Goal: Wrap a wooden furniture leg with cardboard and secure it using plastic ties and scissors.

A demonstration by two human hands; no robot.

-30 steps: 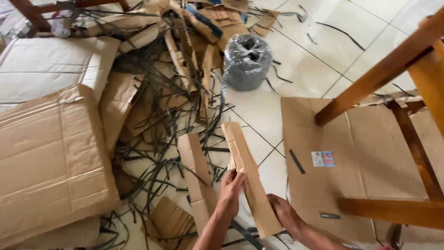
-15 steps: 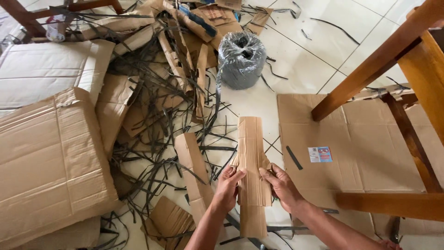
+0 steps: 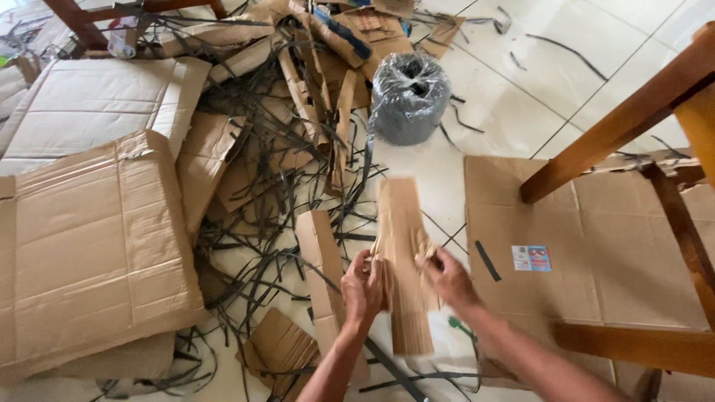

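Long cardboard strip (image 3: 403, 253) held upright-away between both hands, above a tiled floor (image 3: 491, 97) littered with flattened cardboard sheets (image 3: 89, 246) and black strapping (image 3: 275, 186).

Long axis running straight away from the body, toward the wrapped grey roll (image 3: 410, 97); far end free, near end hanging below the wrists. Left hand (image 3: 363, 286) pressed to the strip's left edge, right hand (image 3: 447, 277) to its right edge, level with each other at mid-length, neither nearer. Fingers (image 3: 428, 257) of both hands clamped on the strip, creasing it inward. Forearms rising from the lower frame, converging. Wooden chair frame (image 3: 633, 119) off to the right, over another cardboard sheet (image 3: 596, 246).
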